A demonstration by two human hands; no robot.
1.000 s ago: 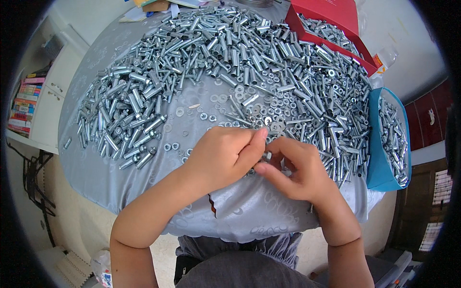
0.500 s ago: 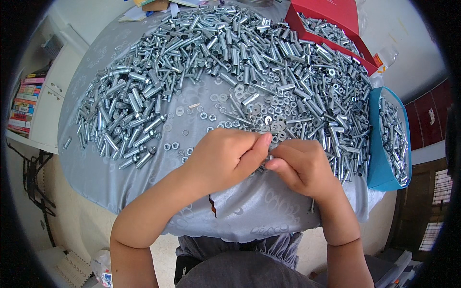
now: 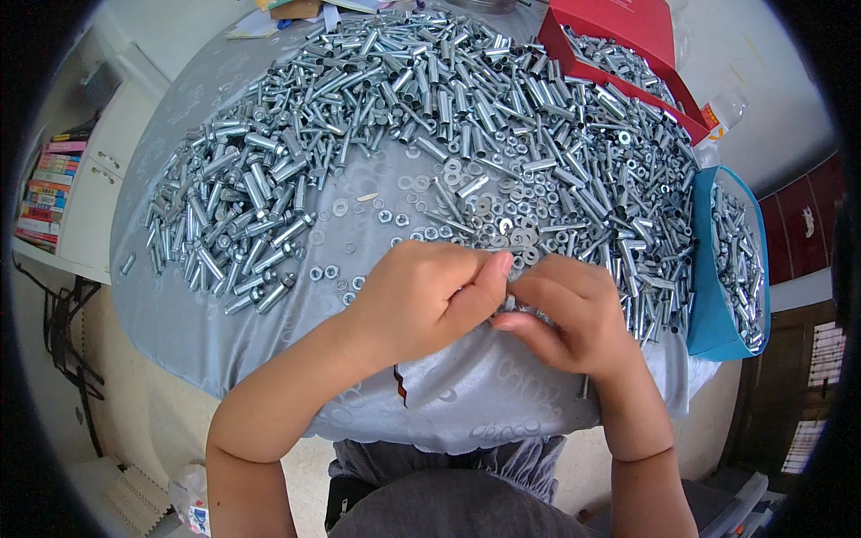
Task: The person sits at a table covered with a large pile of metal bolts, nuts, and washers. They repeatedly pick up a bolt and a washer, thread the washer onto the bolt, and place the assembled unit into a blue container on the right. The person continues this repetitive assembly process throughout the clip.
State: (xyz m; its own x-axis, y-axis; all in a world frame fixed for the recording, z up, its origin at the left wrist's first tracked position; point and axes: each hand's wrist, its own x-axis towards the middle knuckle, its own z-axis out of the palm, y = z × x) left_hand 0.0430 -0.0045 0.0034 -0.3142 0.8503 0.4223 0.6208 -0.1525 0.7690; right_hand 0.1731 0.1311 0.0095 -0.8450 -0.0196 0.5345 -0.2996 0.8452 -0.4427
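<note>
My left hand (image 3: 439, 291) is closed, thumb pressed along the curled fingers, and its back hides whatever it grips. Close against it, my right hand (image 3: 574, 309) has its thumb and forefinger curled about a small shiny metal piece (image 3: 510, 303) at the gap between the hands. Its kind is too hidden to name. Just beyond the hands lie loose washers (image 3: 489, 208) and nuts (image 3: 402, 219). Sleeve anchor bolts (image 3: 256, 184) are heaped to the left. A large pile of metal sleeves and bolts (image 3: 439, 99) spreads across the back and right.
A grey patterned cloth (image 3: 502, 403) covers the table. At the back right stands a red box (image 3: 619, 22) of metal parts; a blue box (image 3: 704, 269) of sleeves stands at the right edge. Behind them is a plastic bottle (image 3: 728, 108). A lone bolt (image 3: 585, 387) lies by my right wrist.
My right thumb and forefinger have moved a little farther apart at the small metal piece. My left hand keeps its closed grip. The view has shifted slightly.
</note>
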